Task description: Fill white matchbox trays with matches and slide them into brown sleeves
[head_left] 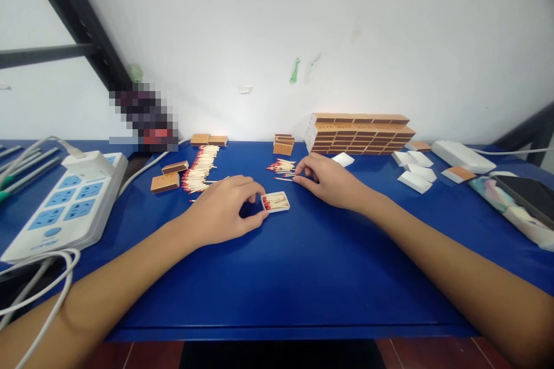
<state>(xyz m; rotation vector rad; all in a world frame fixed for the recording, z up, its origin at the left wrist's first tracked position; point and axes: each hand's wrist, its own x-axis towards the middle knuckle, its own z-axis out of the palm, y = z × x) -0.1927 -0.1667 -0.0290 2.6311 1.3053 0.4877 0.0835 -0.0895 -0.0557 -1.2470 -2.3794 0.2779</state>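
My left hand grips the left end of a small white matchbox tray between thumb and fingers. Red-tipped matches lie inside the tray, which rests on the blue table. Just beyond it, my right hand is closed, its thumb and finger pinching the end of a single match. A small heap of matches lies beside those fingertips. Behind my left hand spreads a longer row of loose matches.
Stacked brown matchboxes stand against the wall, with several white trays to their right. More matchboxes lie at left, near a white power strip. A phone and a white cabled block are at right.
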